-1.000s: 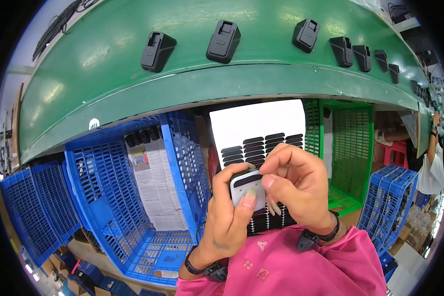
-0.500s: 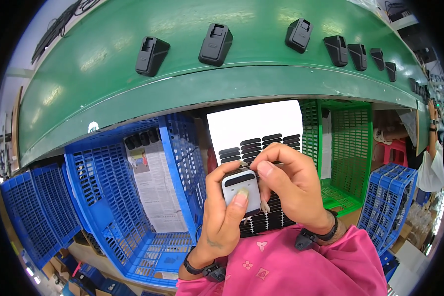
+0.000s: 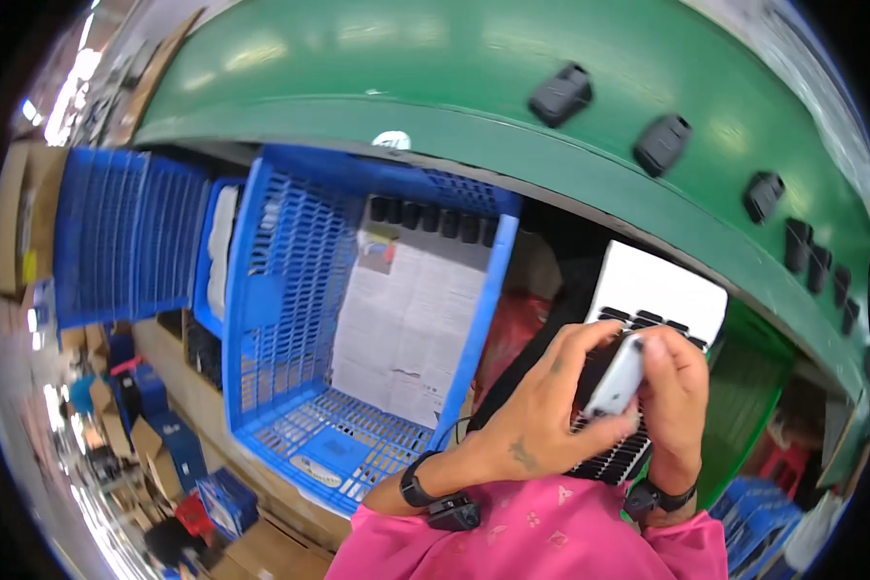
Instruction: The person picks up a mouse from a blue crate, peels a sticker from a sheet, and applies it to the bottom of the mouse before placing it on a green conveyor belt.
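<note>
We're watching the pale-faced device up between two hands, just above the lap. The left hand grasps it, fingers around its far side, thumb near its lower end: likely to steady it, tilted, for the other hand. And the right hand! Bent fingers meet its upper edge; whether they pinch it or something thin, we can't tell. Beneath sits a white sheet of black strips, presumably placed there for easy reach.

Over to our left, a blue crate lined with printed paper, probably against scuffs, black units rowed along its far end. Ahead, the glossy green bench curves past us, carrying spaced black housings. We've a green crate at right, and cardboard boxes crowding the floor lower left.
</note>
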### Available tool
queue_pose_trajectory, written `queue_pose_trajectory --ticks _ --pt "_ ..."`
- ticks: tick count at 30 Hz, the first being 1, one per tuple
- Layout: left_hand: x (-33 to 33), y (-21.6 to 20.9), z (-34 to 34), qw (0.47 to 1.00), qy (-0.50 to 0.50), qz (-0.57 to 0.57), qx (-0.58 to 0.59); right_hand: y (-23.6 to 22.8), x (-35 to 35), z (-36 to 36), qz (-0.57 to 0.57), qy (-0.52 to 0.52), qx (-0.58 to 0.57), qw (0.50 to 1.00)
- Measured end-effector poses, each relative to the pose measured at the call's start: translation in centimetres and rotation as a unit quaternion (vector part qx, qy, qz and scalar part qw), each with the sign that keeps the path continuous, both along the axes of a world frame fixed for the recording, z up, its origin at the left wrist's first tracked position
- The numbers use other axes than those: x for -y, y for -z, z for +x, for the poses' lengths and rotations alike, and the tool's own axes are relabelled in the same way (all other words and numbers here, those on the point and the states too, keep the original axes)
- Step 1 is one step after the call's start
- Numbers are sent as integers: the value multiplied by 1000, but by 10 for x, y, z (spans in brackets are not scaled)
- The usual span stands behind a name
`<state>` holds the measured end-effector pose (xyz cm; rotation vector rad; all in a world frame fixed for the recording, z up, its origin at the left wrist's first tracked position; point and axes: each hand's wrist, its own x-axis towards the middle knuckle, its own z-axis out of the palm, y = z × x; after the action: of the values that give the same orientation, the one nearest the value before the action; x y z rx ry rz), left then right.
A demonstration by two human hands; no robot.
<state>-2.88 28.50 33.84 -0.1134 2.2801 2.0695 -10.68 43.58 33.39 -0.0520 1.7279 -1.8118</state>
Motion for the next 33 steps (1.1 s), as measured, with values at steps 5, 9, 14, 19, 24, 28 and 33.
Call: queue_pose_trajectory --ticks 5,9,14,19,24,28,33 --pt "19 13 13 981 -40 -4 -190 -8 14 -2 -151 -13 184 971" --pt "37 20 19 977 -70 11 -200 -2 30 15 -143 -69 302 940" --pt "108 44 38 934 -315 162 47 0 21 14 -93 -94 173 976" --pt "206 221 46 889 -308 -288 178 -11 -39 -8 -43 21 20 999" --pt "189 326 10 873 -192 -347 283 -3 -108 -34 -10 105 -38 994" --pt "157 362 -27 851 -195 -339 350 25 -187 -36 142 277 -34 950" --pt "135 400 -39 862 -224 -315 329 81 -275 -5 253 339 52 905"
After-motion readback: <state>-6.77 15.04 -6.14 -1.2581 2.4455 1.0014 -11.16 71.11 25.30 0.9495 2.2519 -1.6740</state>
